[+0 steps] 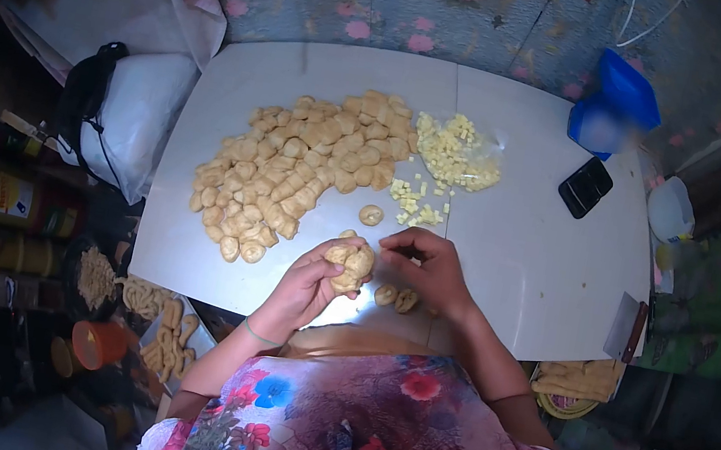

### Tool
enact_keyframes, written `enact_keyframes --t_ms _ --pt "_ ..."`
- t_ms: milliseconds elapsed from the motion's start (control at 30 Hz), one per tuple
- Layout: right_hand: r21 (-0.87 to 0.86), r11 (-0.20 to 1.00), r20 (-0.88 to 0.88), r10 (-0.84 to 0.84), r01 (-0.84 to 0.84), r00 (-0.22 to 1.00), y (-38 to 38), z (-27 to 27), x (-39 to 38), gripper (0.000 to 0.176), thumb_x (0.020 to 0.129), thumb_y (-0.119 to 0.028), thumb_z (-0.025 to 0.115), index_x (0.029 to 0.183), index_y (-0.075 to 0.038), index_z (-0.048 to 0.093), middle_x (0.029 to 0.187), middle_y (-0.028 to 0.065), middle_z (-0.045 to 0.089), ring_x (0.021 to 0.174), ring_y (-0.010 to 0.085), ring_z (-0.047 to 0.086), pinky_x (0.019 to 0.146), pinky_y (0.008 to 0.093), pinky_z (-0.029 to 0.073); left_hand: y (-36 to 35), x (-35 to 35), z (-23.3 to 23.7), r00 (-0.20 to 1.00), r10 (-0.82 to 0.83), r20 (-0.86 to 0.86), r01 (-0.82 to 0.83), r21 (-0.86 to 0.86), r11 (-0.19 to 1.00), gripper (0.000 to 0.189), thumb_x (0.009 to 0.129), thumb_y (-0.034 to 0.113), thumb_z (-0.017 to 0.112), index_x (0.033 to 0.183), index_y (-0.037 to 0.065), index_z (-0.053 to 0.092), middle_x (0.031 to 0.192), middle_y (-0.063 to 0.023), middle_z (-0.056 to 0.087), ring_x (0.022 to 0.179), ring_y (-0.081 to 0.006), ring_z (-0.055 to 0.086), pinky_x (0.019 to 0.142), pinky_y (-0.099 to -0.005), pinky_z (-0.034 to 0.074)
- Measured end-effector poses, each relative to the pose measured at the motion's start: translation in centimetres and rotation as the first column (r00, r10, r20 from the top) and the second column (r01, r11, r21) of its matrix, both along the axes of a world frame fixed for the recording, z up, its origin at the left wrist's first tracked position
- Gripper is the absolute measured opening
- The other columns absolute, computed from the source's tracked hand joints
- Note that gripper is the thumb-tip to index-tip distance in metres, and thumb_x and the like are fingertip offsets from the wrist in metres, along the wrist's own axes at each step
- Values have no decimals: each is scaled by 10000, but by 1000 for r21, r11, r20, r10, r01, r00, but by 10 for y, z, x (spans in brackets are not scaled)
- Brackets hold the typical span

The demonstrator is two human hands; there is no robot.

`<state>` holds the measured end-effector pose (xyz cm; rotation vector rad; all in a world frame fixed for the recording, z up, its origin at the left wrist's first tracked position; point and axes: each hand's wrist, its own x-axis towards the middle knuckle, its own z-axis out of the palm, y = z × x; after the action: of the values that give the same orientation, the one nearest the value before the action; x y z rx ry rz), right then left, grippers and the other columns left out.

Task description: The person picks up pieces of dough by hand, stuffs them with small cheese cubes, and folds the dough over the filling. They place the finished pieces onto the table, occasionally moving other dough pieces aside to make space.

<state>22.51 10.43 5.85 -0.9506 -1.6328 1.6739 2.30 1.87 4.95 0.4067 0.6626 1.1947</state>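
Observation:
My left hand (304, 286) cups a lump of pale dough pieces (348, 263) above the near edge of the white table (527, 253). My right hand (428, 268) is beside it, fingertips pinched at the top of that lump. Two small dough pieces (396, 299) lie on the table just under my right wrist. A single ring-shaped piece (371, 215) lies a little farther out. Beyond it spreads a big heap of dough pieces (294, 166).
A pile of small yellowish cubes (454, 153) lies on clear plastic at the back, with loose cubes (414, 203) nearer. A black phone (585, 186), a blue container (614, 105) and a scraper (626, 329) sit to the right. Trays of shaped dough (172, 327) stand lower left.

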Motion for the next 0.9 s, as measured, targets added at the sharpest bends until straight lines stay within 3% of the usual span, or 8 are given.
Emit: enact_keyframes --t_ms 200,300,400,500,600,700,800,900 --pt "282 951 266 49 -127 963 -12 35 -20 252 822 -105 716 1047 -30 631 921 59 646 864 126 637 766 268 507 7 5 5 992 42 -123 -40 19 999 365 916 127 604 1236 -13 498 1085 -112 599 896 -166 627 681 -273 538" --pt "594 752 440 -8 -284 898 -13 28 -25 293 819 -117 716 1079 -27 613 946 65 672 889 134 645 813 277 503 12 4 -7 969 36 -244 -19 70 997 362 885 92 659 1206 3 519 1015 -81 619 836 -123 619 655 -243 526" --pt "357 929 223 12 -93 975 -8 28 -22 325 850 -107 679 1150 -24 585 970 59 696 916 140 650 859 286 491 12 4 3 938 114 -326 -93 79 993 440 851 21 672 1252 12 491 961 -60 630 799 -107 613 631 -226 507" --pt "127 992 35 -26 21 999 0 25 -16 335 860 -110 676 1170 -17 591 995 59 703 933 144 651 879 287 485 11 3 20 807 161 -569 -72 177 982 641 807 -1 668 1372 28 366 955 -76 633 834 -138 624 677 -267 519" --pt "403 909 62 88 -105 994 4 38 -16 264 866 -108 677 1112 -27 627 939 30 694 994 140 637 881 304 492 9 2 20 494 252 -832 125 355 926 868 741 -12 652 1468 59 183 980 -116 631 878 -227 646 763 -336 524" --pt "364 923 21 124 -123 992 6 37 -20 219 848 -119 696 1053 -54 655 871 22 673 940 160 644 845 323 495 4 7 36 233 241 -942 266 300 916 945 704 -40 609 1486 62 89 969 -124 610 897 -218 614 850 -334 483" --pt "616 749 251 108 -245 962 1 44 -26 204 829 -128 697 1024 -80 661 863 50 646 857 215 626 809 350 476 4 6 37 223 331 -917 266 383 885 962 716 6 647 1496 76 88 985 -166 631 927 -355 637 836 -392 505" --pt "640 618 455 174 -457 873 -2 37 -27 230 801 -150 708 1016 -89 655 921 86 630 804 256 586 780 359 451 6 1 38 329 243 -912 188 316 930 964 729 38 669 1497 79 88 996 -172 630 917 -364 634 828 -399 506"
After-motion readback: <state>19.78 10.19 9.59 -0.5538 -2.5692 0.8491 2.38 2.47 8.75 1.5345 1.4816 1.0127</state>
